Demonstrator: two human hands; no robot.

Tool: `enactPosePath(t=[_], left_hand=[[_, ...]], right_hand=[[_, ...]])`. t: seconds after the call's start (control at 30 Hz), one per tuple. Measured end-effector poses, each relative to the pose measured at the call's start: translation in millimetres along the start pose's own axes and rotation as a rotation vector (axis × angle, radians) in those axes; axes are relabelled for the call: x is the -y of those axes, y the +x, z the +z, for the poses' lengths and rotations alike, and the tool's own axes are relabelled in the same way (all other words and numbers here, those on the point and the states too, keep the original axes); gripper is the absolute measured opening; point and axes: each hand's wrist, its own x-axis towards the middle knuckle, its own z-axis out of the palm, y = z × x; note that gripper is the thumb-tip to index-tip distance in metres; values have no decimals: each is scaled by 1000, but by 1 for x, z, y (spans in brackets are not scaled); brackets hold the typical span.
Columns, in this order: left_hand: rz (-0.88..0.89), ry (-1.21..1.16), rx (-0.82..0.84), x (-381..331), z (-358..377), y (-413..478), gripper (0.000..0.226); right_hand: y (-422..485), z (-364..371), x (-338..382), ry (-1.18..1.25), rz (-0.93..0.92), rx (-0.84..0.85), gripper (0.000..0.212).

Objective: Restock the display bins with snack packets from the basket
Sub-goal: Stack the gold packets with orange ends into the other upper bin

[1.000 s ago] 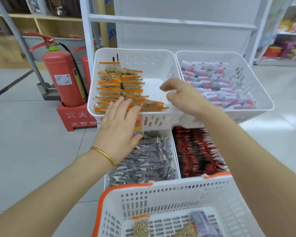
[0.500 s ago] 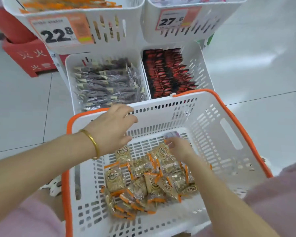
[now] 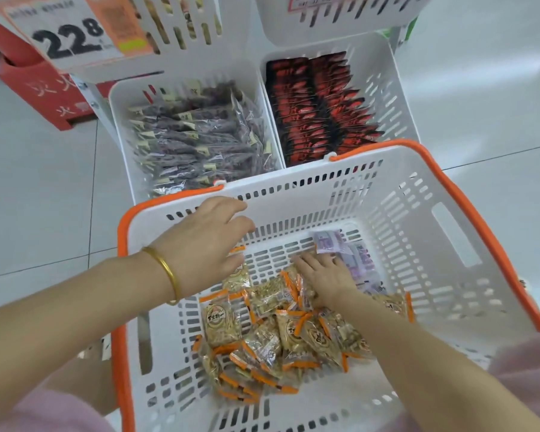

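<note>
A white basket (image 3: 418,213) with an orange rim sits in front of me. On its floor lies a heap of orange-edged snack packets (image 3: 272,338), with a few purple packets (image 3: 353,254) at the far side. My right hand (image 3: 325,275) lies flat on the packets deep in the basket, fingers spread, touching orange-edged and purple ones. My left hand (image 3: 206,244), with a gold bangle, hovers over the basket's near-left corner, fingers relaxed and holding nothing.
Two lower display bins stand behind the basket: one with dark clear-wrapped packets (image 3: 197,135), one with red-and-black packets (image 3: 321,107). Upper bins overhang them, the left with a 22.8 price tag (image 3: 72,35). A red stand (image 3: 44,88) sits at left on the tiled floor.
My view dropped from the upper bins to the basket. Both hands came down from the orange-packet bin; the right hand now lies on the packets and the left hovers beside it.
</note>
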Motion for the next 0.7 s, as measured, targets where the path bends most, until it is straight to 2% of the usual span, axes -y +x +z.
enactPosePath(t=[0.07,0.13,0.2,0.27,0.33,0.4,0.5,0.57,0.63,0.7], left_hand=[[-2,7,6,1,2,2,48],[-1,15,15,0,3,5,47],[0,26,29,0,3,6,48],[-16,-10,47,0,3,6,48],[-45,-96,58,1,0,6,49],[-115,-231,45,2,-5,7,52],[-331,-600,11,6,-18,7,53],[-468,-980,-29,7,-30,3,44],[-533,-1357,-69,7,-44,-7,24],[-511,-1463,-118,9,-55,-15,16]], right_hand=[[-1,-1,2,-41,21,-46,100],[-6,-1,6,-62,40,-87,72],[-13,-1,10,3,60,-169,47],[-20,-9,12,148,102,-235,34],[-23,-31,13,402,157,-293,36],[-26,-67,16,820,140,-293,43],[-43,-134,25,1369,-66,-225,45],[-58,-169,32,1529,-204,-206,41],[-69,-191,39,1572,-268,-236,47],[-75,-204,46,1556,-284,-282,58]])
